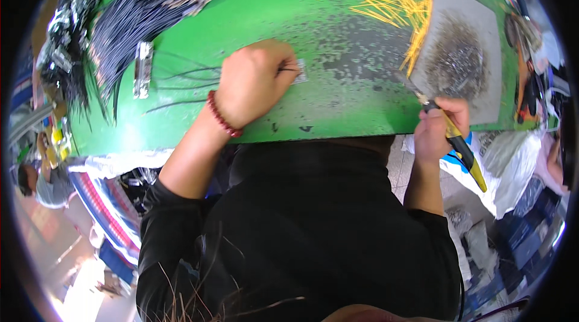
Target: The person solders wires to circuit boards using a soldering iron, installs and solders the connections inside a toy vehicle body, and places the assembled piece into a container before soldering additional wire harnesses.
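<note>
My left hand (256,75), a dark red bead bracelet at its wrist, is closed on thin black wires (187,75) lying on the green table. One short dark end and a small pale, flat piece (301,72) show past its fingers, which hide where they meet. Over the table's front edge, my right hand (443,123) grips a soldering iron (461,144) by its yellow and black handle. The thin metal tip points up and left, just beside the grey board (491,50). Dark residue covers the board's middle.
Loose thin yellow strips (392,5) lie left of the board. Bundles of dark wires (136,26) and a clear-wrapped bundle (66,32) fill the far left. A small silvery strip (143,70) lies by the wires. Pliers-like tools (526,90) sit at the right edge.
</note>
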`<move>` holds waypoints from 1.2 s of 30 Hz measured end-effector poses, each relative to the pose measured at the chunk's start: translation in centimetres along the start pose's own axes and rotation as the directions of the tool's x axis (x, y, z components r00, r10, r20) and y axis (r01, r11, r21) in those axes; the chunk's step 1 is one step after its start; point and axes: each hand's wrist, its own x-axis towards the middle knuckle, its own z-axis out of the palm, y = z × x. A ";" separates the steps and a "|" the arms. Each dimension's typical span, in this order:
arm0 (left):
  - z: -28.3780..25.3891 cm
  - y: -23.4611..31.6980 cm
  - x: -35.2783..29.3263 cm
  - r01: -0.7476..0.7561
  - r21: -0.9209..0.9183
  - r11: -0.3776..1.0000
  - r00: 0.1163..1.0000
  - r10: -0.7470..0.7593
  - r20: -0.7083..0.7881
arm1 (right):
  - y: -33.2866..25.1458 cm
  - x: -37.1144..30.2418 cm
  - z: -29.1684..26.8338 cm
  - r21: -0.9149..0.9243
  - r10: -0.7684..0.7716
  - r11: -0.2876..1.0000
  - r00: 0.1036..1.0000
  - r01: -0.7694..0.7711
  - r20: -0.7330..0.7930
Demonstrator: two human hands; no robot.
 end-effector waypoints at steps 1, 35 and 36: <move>0.0 -0.1 -0.1 0.010 0.004 1.000 1.000 -0.010 -0.009 | 0.6 -0.2 1.2 -0.015 -0.027 0.999 0.996 0.029 0.089; -0.6 -0.4 -0.2 -0.015 0.020 1.000 1.000 0.015 -0.004 | 1.8 -0.4 7.2 0.036 0.115 0.990 0.927 -0.137 0.356; -0.6 -0.4 -0.2 -0.014 0.015 1.000 1.000 0.014 0.002 | 1.8 -0.5 7.3 0.041 0.115 0.990 0.934 -0.137 0.338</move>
